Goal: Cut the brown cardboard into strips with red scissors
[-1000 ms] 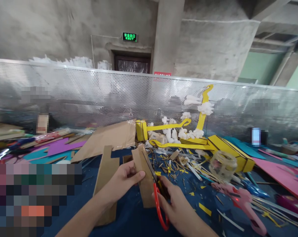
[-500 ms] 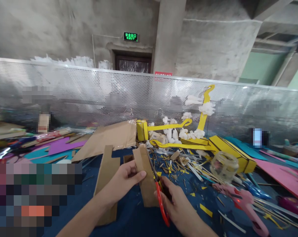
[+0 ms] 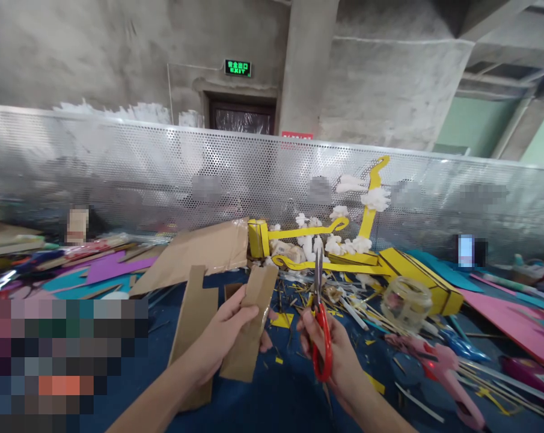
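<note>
My left hand [image 3: 229, 328] grips a strip of brown cardboard [image 3: 253, 328] between thumb and fingers, holding it tilted above the blue table. In my right hand [image 3: 332, 343] is a pair of red-handled scissors [image 3: 318, 282], pointing away from me with the blades together. The scissors are apart from the strip, to its right. Left of the strip lies a larger cut piece of cardboard [image 3: 195, 319], partly covered by my left forearm. A yellow scrap [image 3: 283, 320] lies between my hands.
Yellow shapes with white fluffy tufts [image 3: 375, 198] stand at the back against a perforated metal panel [image 3: 163, 162]. To the right are a glass jar [image 3: 407, 304], a pink glue gun [image 3: 438, 367] and thin sticks. A cardboard sheet [image 3: 204, 246] and coloured sheets lie left.
The scissors have moved right, away from the cardboard strip, and now point upward with blades together. The strip has turned in my left hand, its top leaning right.
</note>
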A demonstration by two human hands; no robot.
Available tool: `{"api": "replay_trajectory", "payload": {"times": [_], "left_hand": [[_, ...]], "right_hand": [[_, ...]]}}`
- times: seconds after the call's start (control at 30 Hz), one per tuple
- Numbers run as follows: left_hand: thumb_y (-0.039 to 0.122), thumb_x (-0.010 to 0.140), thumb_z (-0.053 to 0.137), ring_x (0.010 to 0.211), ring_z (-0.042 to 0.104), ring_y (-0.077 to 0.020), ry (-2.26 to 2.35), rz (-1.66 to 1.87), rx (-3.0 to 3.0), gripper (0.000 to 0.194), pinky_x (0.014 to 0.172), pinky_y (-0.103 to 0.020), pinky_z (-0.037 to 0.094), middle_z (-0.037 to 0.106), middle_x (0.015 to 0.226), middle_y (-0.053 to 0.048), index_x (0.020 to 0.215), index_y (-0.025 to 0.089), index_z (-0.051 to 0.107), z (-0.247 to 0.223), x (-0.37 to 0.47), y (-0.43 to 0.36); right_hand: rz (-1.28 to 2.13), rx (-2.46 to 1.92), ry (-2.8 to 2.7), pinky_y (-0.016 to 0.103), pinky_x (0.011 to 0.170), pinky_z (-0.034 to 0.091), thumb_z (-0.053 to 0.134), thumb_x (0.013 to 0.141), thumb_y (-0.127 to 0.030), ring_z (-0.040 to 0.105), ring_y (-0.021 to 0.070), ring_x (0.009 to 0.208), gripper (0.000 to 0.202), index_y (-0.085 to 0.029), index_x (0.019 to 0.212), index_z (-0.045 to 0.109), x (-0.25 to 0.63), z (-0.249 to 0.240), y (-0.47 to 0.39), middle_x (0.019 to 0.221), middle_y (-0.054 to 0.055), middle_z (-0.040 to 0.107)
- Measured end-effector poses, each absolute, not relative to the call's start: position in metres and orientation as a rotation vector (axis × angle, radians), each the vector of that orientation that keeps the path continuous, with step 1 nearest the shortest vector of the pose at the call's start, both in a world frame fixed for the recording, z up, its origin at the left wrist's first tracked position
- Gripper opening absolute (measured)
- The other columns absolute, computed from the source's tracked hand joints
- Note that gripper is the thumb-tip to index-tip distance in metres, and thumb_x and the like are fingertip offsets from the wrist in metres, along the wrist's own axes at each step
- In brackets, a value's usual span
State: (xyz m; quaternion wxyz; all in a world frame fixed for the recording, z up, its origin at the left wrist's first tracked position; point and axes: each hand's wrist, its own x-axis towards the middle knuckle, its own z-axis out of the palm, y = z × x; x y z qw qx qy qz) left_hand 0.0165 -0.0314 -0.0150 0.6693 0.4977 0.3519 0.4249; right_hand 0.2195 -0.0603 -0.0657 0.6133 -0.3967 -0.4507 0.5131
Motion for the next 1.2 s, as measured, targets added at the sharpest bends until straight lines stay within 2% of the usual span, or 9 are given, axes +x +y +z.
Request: {"api": "replay_trajectory", "payload": {"times": [0.1, 0.27, 0.5, 0.67, 0.77, 0.97, 1.03, 1.1, 1.2], "left_hand": [[0.036, 0.093, 0.063, 0.059, 0.068, -0.017, 0.731, 0.865, 1.198, 0.053, 0.063, -0.031, 0.055, 0.076, 0.098, -0.008, 0.142, 0.022, 0.046, -0.017, 0.016, -0.033], [0.039, 0.099, 0.055, 0.059, 0.068, -0.0162, 0.723, 0.719, 1.264, 0.051, 0.064, -0.029, 0.052, 0.075, 0.092, -0.006, 0.146, 0.023, 0.041, -0.019, 0.013, -0.038], [0.05, 0.094, 0.064, 0.058, 0.069, -0.0143, 0.651, 0.325, 1.382, 0.044, 0.06, -0.026, 0.047, 0.076, 0.098, -0.006, 0.127, 0.022, 0.058, -0.011, 0.008, -0.047], [0.076, 0.097, 0.033, 0.07, 0.075, -0.0245, 0.669, 0.425, 1.216, 0.075, 0.067, -0.032, 0.053, 0.079, 0.085, -0.012, 0.141, 0.018, 0.052, -0.006, 0.005, -0.036], [0.077, 0.095, 0.037, 0.086, 0.079, -0.0331, 0.544, 0.597, 0.952, 0.076, 0.073, -0.04, 0.058, 0.078, 0.111, -0.019, 0.135, 0.016, 0.058, -0.009, 0.003, -0.026], [0.077, 0.095, 0.036, 0.102, 0.076, -0.0341, 0.517, 0.815, 0.692, 0.082, 0.088, -0.04, 0.059, 0.078, 0.109, -0.024, 0.124, 0.006, 0.067, -0.017, 0.009, -0.02], [0.076, 0.094, 0.043, 0.114, 0.072, -0.0322, 0.499, 0.964, 0.691, 0.077, 0.096, -0.038, 0.057, 0.077, 0.115, -0.02, 0.119, 0.009, 0.071, -0.02, 0.015, -0.02], [0.072, 0.087, 0.062, 0.116, 0.07, -0.0309, 0.529, 1.062, 0.789, 0.065, 0.097, -0.037, 0.057, 0.077, 0.118, -0.016, 0.114, 0.014, 0.074, -0.026, 0.021, -0.021], [0.054, 0.069, 0.089, 0.098, 0.074, -0.0289, 0.758, 1.099, 1.044, 0.048, 0.088, -0.036, 0.059, 0.081, 0.098, -0.011, 0.097, 0.015, 0.078, -0.038, 0.029, -0.026]], "right_hand": [[1.236, -0.884, -1.063, 0.019, 0.046, 0.036, 0.074, 0.084, -0.065, 0.048, 0.0074, 0.051, 0.048, -0.017, 0.085, 0.064, 0.221, -0.063, -0.061, 0.068, -0.003, 0.059], [1.265, -0.856, -1.077, 0.019, 0.044, 0.034, 0.089, 0.07, -0.059, 0.042, 0.006, 0.05, 0.051, -0.017, 0.085, 0.065, 0.219, -0.062, -0.06, 0.069, -0.004, 0.057], [1.27, -0.837, -1.011, 0.02, 0.048, 0.038, 0.09, 0.073, -0.052, 0.041, 0.0066, 0.046, 0.044, -0.018, 0.085, 0.064, 0.22, -0.061, -0.061, 0.054, -0.009, 0.049], [1.245, -0.83, -0.923, 0.021, 0.05, 0.043, 0.093, 0.071, -0.045, 0.051, 0.0093, 0.052, 0.04, -0.017, 0.082, 0.067, 0.219, -0.061, -0.06, 0.061, -0.004, 0.058], [1.202, -0.805, -0.824, 0.021, 0.055, 0.048, 0.091, 0.073, -0.045, 0.055, 0.0101, 0.058, 0.037, -0.019, 0.083, 0.067, 0.222, -0.064, -0.054, 0.07, -0.004, 0.061], [1.116, -0.788, -0.675, 0.022, 0.058, 0.053, 0.094, 0.07, -0.042, 0.063, 0.0119, 0.063, 0.039, -0.021, 0.086, 0.065, 0.229, -0.071, -0.045, 0.071, -0.005, 0.064], [1.098, -0.791, -0.659, 0.023, 0.059, 0.054, 0.094, 0.069, -0.044, 0.065, 0.0126, 0.064, 0.042, -0.021, 0.086, 0.064, 0.23, -0.074, -0.043, 0.071, -0.005, 0.065], [1.097, -0.802, -0.674, 0.023, 0.058, 0.054, 0.095, 0.066, -0.045, 0.066, 0.0131, 0.063, 0.044, -0.021, 0.086, 0.064, 0.228, -0.075, -0.042, 0.071, -0.005, 0.066], [1.126, -0.83, -0.755, 0.024, 0.059, 0.053, 0.095, 0.067, -0.045, 0.066, 0.0131, 0.06, 0.043, -0.02, 0.086, 0.065, 0.223, -0.074, -0.046, 0.07, -0.004, 0.068]]}}
